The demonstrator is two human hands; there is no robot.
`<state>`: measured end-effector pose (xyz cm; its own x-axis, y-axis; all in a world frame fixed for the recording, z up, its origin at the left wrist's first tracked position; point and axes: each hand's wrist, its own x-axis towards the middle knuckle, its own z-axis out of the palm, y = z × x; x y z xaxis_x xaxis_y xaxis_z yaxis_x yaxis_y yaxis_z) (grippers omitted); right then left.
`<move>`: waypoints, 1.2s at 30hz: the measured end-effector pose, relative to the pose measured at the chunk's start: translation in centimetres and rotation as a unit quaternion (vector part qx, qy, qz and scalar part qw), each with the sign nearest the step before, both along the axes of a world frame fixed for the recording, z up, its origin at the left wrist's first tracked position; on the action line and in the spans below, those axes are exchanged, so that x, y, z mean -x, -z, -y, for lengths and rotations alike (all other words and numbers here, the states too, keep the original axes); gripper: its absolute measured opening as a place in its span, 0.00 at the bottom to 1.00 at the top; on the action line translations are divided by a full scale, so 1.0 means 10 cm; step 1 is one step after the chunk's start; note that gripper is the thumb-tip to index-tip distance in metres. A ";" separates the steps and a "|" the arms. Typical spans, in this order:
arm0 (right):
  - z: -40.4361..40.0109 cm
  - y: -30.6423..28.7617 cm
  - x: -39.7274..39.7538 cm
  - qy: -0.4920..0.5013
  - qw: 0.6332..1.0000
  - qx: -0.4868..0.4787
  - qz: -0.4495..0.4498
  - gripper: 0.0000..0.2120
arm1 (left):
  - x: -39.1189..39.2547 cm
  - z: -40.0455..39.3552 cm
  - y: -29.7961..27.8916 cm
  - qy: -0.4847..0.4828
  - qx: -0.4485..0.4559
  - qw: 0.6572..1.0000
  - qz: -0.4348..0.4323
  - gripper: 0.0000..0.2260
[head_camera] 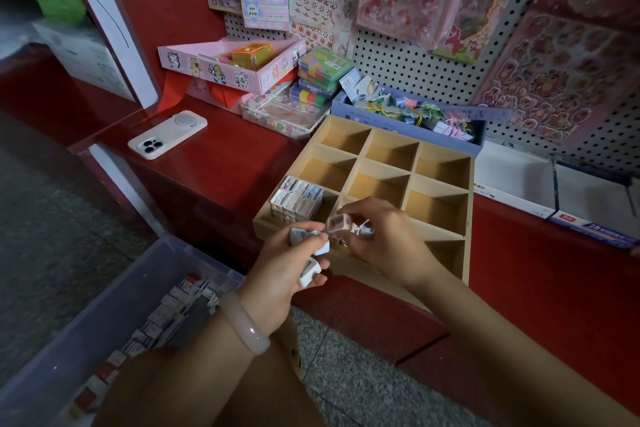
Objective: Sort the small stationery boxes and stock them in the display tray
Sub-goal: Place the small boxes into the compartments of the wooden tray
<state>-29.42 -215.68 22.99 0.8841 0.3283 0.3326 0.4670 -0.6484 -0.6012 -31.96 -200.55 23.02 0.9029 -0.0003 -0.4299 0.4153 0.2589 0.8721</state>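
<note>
Two hands (pixel 284 263) (pixel 384 239) pinching small boxes (pixel 337 226) just over the wooden tray's (pixel 360 263) near rim, most compartments vacant.

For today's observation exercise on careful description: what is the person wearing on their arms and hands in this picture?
Both forearms are bare, with no sleeves in view. The left wrist carries a smooth, pale pink, translucent bangle, thick and round. The left hand and the right hand show no gloves, and no rings can be made out.

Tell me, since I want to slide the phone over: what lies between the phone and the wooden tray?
In the head view, only bare red counter lies between the phone and the wooden tray.
</note>
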 end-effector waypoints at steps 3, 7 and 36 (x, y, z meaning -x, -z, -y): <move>-0.03 0.05 0.00 -0.017 1.000 -0.007 -0.008 0.10 | 0.01 0.04 -0.01 0.023 -0.005 1.000 -0.018 0.04; -0.02 0.05 0.03 -0.002 0.999 -0.024 -0.040 0.13 | 0.02 0.04 -0.01 0.051 -0.004 0.998 -0.027 0.04; 0.19 0.01 -0.26 0.045 0.903 0.406 -0.134 0.18 | -0.02 -0.03 0.08 0.024 0.038 0.999 -0.020 0.07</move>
<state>-26.84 -217.54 22.86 0.9327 0.2902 -0.2143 0.2983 -0.9545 0.0056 -31.75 -200.24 22.21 0.8832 -0.0767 -0.4627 0.4627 0.3038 0.8328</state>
